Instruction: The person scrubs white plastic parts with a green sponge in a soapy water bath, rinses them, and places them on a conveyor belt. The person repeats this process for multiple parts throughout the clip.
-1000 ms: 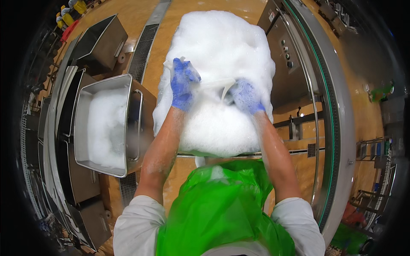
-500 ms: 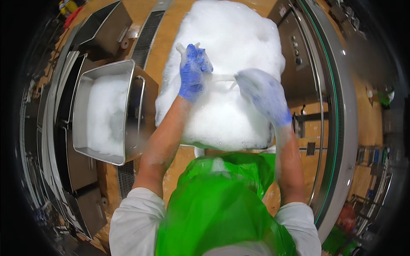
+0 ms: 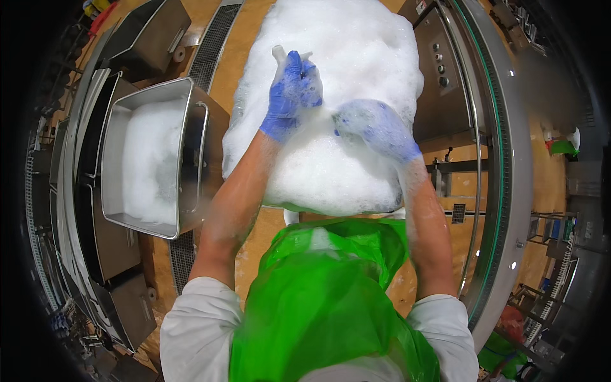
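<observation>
Overhead view of a wash station. We see a large tub heaped with white foam directly before the person, its rim almost wholly buried. The left hand, in a blue glove, rises near the far edge of the foam, its fingers curled tightly around a small white object (what it is we cannot tell, since suds coat it). The right hand, also gloved in blue and smeared with lather, lies just beside it toward the right edge of the foam; its fingers look loosely bent, but whether they grip anything is hidden. A steel basin holding more foam stands to the left, its wall close to the tub. A green plastic apron covers the person's front.
</observation>
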Tool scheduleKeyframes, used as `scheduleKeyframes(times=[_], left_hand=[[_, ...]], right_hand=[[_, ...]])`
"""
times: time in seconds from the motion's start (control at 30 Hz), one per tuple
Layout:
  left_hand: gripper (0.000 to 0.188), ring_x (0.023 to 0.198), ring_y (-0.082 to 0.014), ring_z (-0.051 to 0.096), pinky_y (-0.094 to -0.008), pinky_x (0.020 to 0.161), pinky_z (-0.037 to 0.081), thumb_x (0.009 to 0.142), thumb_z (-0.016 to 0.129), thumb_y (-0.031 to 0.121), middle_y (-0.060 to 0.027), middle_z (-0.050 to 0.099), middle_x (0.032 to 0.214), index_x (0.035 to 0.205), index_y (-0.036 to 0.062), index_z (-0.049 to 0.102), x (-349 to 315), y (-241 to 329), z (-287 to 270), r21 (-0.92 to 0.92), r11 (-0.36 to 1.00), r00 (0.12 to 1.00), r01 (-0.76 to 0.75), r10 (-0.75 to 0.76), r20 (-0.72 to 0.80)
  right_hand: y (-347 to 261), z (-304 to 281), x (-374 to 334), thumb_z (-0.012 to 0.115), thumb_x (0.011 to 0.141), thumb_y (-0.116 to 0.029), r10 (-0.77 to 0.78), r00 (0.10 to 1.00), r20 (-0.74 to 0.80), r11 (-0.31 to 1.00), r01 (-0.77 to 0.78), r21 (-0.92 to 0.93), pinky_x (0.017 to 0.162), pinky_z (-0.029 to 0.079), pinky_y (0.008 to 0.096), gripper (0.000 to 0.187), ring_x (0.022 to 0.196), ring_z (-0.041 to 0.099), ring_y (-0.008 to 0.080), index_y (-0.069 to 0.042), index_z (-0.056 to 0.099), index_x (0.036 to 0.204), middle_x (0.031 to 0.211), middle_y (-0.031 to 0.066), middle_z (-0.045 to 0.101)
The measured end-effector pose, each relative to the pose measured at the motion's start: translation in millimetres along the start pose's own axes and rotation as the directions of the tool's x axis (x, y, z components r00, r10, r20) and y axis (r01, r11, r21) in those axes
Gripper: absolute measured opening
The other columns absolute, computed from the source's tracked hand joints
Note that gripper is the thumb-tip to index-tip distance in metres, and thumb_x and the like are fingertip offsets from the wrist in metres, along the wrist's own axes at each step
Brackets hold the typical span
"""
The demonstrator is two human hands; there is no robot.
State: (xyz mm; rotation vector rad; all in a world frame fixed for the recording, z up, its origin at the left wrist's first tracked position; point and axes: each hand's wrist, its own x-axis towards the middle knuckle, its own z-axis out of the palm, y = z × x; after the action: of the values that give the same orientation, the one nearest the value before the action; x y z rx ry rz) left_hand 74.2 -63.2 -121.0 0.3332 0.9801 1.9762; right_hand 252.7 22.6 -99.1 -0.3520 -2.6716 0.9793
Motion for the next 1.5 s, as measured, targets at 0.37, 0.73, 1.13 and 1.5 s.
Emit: scheduleKeyframes(times=[0.37, 0.73, 1.13, 1.5], left_hand=[[0.055, 0.051, -0.0109, 0.039, -0.0271, 0.048, 0.037, 0.103, 0.041, 0.055, 0.0029, 0.04, 0.063, 0.115, 0.0015, 0.052, 5, -11, -1, -0.224, 0.968, 0.977, 0.11, -0.063, 0.206], [0.076, 0.054, -0.0105, 0.044, -0.025, 0.051, 0.04, 0.094, 0.042, 0.07, 0.0022, 0.043, 0.065, 0.114, -0.0016, 0.054, -7, 0, 7, 0.041, 0.998, 0.999, -0.047, 0.047, -0.001], [0.06, 0.04, -0.0127, 0.043, -0.0303, 0.038, 0.033, 0.094, 0.038, 0.073, 0.0032, 0.045, 0.051, 0.066, 0.0209, 0.047, 7, 6, -22, -0.185, 0.929, 0.945, -0.319, 0.327, 0.014], [0.076, 0.04, -0.0188, 0.039, -0.0346, 0.043, 0.031, 0.082, 0.028, 0.089, -0.0002, 0.042, 0.047, 0.052, 0.0213, 0.045, 18, 4, -34, -0.526, 0.85, 0.864, -0.015, 0.276, 0.421]], right_hand=[[-9, -8, 1, 0.066, 0.085, -0.025, 0.153, 0.986, 0.065, 0.985, -0.157, 0.076, 0.07, 0.057, 0.0362, 0.022, 0.075, 0.069, 0.0275, -0.009, 0.073, 0.098, 0.086, 0.0139, 0.071], [-10, -28, -17, 0.064, 0.093, -0.018, 0.573, 0.791, 0.213, 0.362, -0.477, 0.801, 0.069, 0.055, 0.0316, 0.034, 0.076, 0.064, 0.015, 0.007, 0.063, 0.116, 0.086, 0.0096, 0.066], [-46, 36, -9, 0.065, 0.079, -0.014, -0.266, 0.963, 0.047, 0.898, 0.265, -0.351, 0.088, 0.053, 0.0397, 0.023, 0.097, 0.064, 0.0289, -0.004, 0.066, 0.099, 0.097, 0.0132, 0.066], [94, 66, -2, 0.06, 0.089, -0.016, 0.331, 0.911, -0.247, 0.832, -0.405, -0.379, 0.099, 0.049, 0.0371, 0.037, 0.112, 0.061, 0.028, -0.003, 0.06, 0.124, 0.122, 0.017, 0.062]])
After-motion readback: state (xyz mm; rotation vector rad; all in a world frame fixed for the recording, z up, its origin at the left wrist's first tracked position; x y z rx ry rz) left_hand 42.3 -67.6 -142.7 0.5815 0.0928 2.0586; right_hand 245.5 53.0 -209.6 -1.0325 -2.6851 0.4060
